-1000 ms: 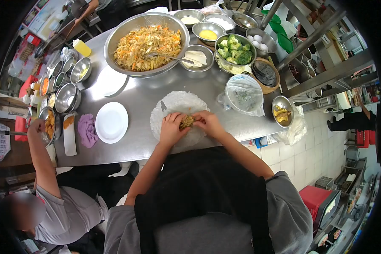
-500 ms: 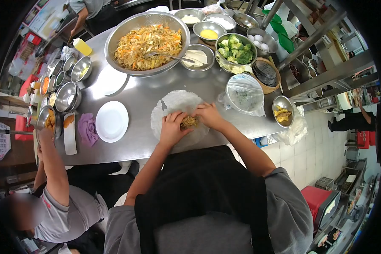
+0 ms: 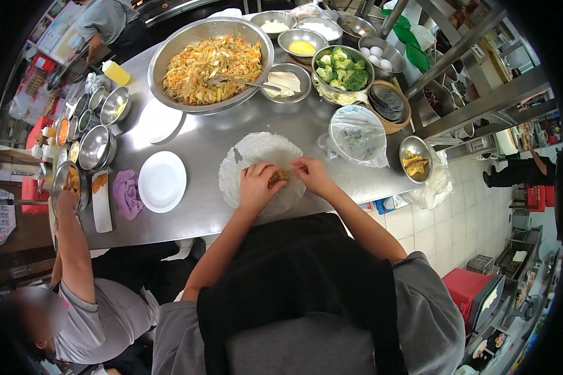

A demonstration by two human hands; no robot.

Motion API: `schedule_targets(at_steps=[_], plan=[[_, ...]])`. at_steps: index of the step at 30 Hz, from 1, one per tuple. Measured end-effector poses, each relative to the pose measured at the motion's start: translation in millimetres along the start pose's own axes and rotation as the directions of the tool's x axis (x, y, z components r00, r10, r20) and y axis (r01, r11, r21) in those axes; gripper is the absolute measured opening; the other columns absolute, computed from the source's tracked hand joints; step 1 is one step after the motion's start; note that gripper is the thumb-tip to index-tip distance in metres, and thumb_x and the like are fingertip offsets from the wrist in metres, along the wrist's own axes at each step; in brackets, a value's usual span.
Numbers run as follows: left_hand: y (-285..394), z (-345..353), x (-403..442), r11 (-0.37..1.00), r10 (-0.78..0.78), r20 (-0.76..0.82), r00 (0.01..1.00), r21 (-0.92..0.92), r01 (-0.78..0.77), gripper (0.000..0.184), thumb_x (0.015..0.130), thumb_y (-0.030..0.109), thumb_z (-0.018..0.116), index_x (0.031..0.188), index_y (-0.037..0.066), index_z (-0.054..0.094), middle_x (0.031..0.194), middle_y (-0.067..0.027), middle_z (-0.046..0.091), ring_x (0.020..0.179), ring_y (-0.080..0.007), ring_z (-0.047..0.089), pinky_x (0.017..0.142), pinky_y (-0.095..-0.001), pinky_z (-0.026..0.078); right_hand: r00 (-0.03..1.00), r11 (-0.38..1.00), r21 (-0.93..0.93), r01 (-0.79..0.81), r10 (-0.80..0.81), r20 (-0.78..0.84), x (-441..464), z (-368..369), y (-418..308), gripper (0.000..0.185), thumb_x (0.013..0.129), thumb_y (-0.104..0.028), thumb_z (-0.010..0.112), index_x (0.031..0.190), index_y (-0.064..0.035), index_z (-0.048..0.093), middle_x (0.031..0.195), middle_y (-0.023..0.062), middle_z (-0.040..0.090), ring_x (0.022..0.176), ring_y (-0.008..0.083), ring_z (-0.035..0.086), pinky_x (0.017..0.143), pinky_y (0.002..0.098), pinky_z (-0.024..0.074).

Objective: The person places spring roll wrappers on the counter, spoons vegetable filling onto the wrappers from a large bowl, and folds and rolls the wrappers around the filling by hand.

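A round, thin, whitish wrapper (image 3: 239,178) lies flat on the steel table before me, with a small tear near its upper left. On it sits a small heap of brownish noodle filling (image 3: 277,177). My left hand (image 3: 260,185) rests over the wrapper, its fingers curled around the left side of the heap. At the wrapper's right edge, my right hand (image 3: 314,177) has its fingertips pinched together just beside the filling; what they hold, if anything, is too small to make out.
Ahead stands a big steel bowl (image 3: 154,80) of noodles with shredded vegetables. Broccoli (image 3: 344,69), eggs (image 3: 375,56) and a plastic-covered bowl (image 3: 358,134) are to the right. Leftward are a white plate (image 3: 162,182), a purple cloth (image 3: 126,195) and a co-worker's arm (image 3: 75,234) reaching into a bowl.
My right hand has drawn slightly away from the filling, and its fingers have closed to a pinch. My left hand stays around the heap. The whole view has shifted a little.
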State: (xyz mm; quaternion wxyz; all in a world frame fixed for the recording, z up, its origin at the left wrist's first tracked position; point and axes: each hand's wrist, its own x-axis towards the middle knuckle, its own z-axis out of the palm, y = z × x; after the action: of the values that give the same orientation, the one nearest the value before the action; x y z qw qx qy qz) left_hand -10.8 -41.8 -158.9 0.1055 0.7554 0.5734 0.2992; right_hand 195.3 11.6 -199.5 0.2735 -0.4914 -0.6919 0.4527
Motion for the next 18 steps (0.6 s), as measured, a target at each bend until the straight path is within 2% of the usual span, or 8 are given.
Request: schedule_targets(at_steps=[1, 4, 7, 8, 10, 13, 16, 18], plan=[[-1, -1, 0, 1.0, 0.0, 0.008, 1.0, -0.014, 0.0, 0.026, 0.08, 0.027, 0.078, 0.102, 0.014, 0.073, 0.102, -0.0013, 0.066, 0.1, -0.0249, 0.062, 0.088, -0.0402, 0.044, 0.999, 0.999, -0.026, -0.033, 0.034, 0.03, -4, -7, -7, 0.033, 0.086, 0.002, 0.064, 0.119, -0.0043, 0.065, 0.092, 0.0133, 0.071, 0.083, 0.0215, 0.072, 0.075, 0.0343, 0.0577], [-4, 1, 0, 0.999, -0.007, 0.021, 1.0, -0.047, 0.008, 0.018, 0.082, 0.025, 0.077, 0.096, 0.015, 0.075, 0.096, 0.0002, 0.067, 0.096, -0.0232, 0.063, 0.087, -0.0392, 0.044, 0.993, 0.996, -0.079, -0.048, 0.056, 0.101, -17, -7, -32, 0.046, 0.08, 0.002, 0.068, 0.124, -0.0034, 0.056, 0.086, 0.0139, 0.069, 0.079, 0.0279, 0.072, 0.074, 0.0377, 0.0575], [-5, 7, 3, 0.998, 0.005, 0.027, 1.0, -0.067, -0.003, 0.013, 0.083, 0.023, 0.075, 0.094, 0.015, 0.075, 0.092, 0.0004, 0.068, 0.092, -0.022, 0.064, 0.086, -0.0385, 0.044, 0.993, 0.994, -0.044, 0.103, -0.1, 0.058, -14, 16, -28, 0.052, 0.08, 0.004, 0.07, 0.126, -0.0055, 0.049, 0.086, 0.0126, 0.068, 0.08, 0.0267, 0.072, 0.071, 0.037, 0.0573], [-6, 8, 3, 0.998, 0.011, 0.029, 1.0, -0.069, -0.009, 0.012, 0.084, 0.022, 0.075, 0.093, 0.015, 0.075, 0.091, 0.0004, 0.068, 0.091, -0.0217, 0.064, 0.086, -0.0383, 0.044, 0.996, 0.996, -0.007, 0.091, -0.09, 0.007, -12, 21, -25, 0.052, 0.079, 0.003, 0.071, 0.126, -0.0055, 0.05, 0.085, 0.0125, 0.068, 0.079, 0.0277, 0.071, 0.071, 0.0374, 0.0571], [-9, 5, 2, 0.992, -0.004, 0.083, 0.997, -0.125, 0.014, 0.018, 0.082, 0.024, 0.077, 0.097, 0.015, 0.075, 0.097, 0.0004, 0.068, 0.096, -0.0224, 0.063, 0.089, -0.0388, 0.043, 0.994, 0.995, 0.067, 0.073, -0.067, -0.088, -8, 25, -25, 0.053, 0.079, 0.002, 0.074, 0.125, -0.0055, 0.051, 0.084, 0.0123, 0.067, 0.079, 0.0297, 0.07, 0.071, 0.0382, 0.0567], [-11, -17, -6, 0.996, -0.032, 0.072, 0.997, -0.082, 0.038, 0.039, 0.075, 0.031, 0.083, 0.11, 0.016, 0.071, 0.111, -0.0025, 0.066, 0.108, -0.0257, 0.06, 0.096, -0.0416, 0.041, 0.998, 0.993, 0.117, -0.029, 0.023, 0.055, -9, 10, -20, 0.059, 0.075, -0.001, 0.08, 0.127, -0.0064, 0.051, 0.098, 0.0156, 0.067, 0.094, 0.0336, 0.068, 0.082, 0.0404, 0.055], [-6, -39, -20, 0.992, -0.121, 0.109, 0.987, 0.052, 0.116, 0.065, 0.067, 0.037, 0.088, 0.124, 0.017, 0.064, 0.125, -0.0071, 0.06, 0.119, -0.0294, 0.055, 0.101, -0.0444, 0.04, 0.967, 0.957, -0.137, 0.255, -0.252, 0.035, -6, -5, -19, 0.066, 0.072, -0.005, 0.084, 0.13, -0.0077, 0.052, 0.118, 0.018, 0.061, 0.113, 0.0361, 0.06, 0.096, 0.0436, 0.0497], [-7, -40, -30, 0.979, -0.181, 0.12, 0.976, 0.117, 0.167, 0.075, 0.065, 0.038, 0.09, 0.13, 0.016, 0.06, 0.13, -0.0093, 0.056, 0.123, -0.031, 0.052, 0.102, -0.046, 0.039, 0.967, 0.948, -0.203, 0.247, -0.225, 0.122, -4, -7, -24, 0.067, 0.072, -0.008, 0.084, 0.132, -0.0084, 0.053, 0.124, 0.0176, 0.057, 0.12, 0.0367, 0.056, 0.101, 0.045, 0.0463]])
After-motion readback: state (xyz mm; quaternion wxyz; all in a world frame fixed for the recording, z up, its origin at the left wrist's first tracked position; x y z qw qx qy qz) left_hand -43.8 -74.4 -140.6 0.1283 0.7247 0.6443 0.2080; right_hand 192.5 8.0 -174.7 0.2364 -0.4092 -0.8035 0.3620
